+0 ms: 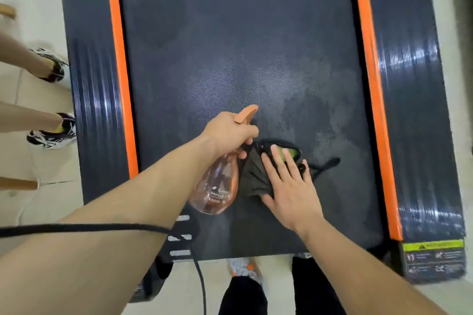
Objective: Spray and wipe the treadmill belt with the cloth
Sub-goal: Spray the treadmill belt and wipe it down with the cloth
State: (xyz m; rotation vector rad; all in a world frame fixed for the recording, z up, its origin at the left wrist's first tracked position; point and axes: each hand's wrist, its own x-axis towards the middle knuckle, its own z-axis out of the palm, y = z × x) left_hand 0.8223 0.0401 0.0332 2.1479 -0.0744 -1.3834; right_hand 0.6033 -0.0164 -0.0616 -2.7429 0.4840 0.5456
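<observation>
The dark treadmill belt (230, 33) fills the middle of the view, with pale damp patches near its centre. My left hand (230, 132) grips the neck of a clear orange spray bottle (217, 186) with an orange nozzle, held just above the belt. My right hand (289, 186) presses flat, fingers straight, on a dark cloth (252, 176) with a green patch and black strings. The cloth lies on the belt right beside the bottle.
Orange strips (119, 71) and ribbed black side rails (414, 84) flank the belt. Another person's legs and sneakers (51, 133) stand on the pale floor at the left. A black cord (76, 227) crosses my left forearm. My own feet (245, 271) stand at the belt's near end.
</observation>
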